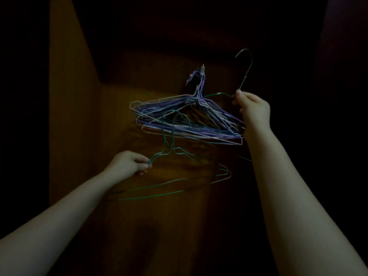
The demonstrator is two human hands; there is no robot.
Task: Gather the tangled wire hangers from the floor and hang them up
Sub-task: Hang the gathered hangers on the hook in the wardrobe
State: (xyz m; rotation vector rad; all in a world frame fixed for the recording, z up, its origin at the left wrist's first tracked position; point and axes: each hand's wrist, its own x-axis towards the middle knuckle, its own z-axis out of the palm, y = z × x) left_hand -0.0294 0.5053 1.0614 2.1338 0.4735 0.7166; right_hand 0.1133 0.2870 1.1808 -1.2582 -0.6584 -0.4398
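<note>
A bundle of several purple, pink and blue wire hangers (185, 120) hangs from a small metal hook (202, 69) on a dark wooden wall. My right hand (252, 108) pinches a green wire hanger (246, 74) at its shoulder, to the right of the hook, with its own hook raised above the hand. My left hand (129, 163) grips two green hangers (171, 154) by one shoulder below the bundle. Their hooks overlap the front of the hanging bundle, and their bottom bars trail down to the right.
The wooden wall (123, 92) meets a side panel (67, 96) on the left. Everything to the far left, right and top is in deep darkness. Both my forearms reach up from the lower corners of the view.
</note>
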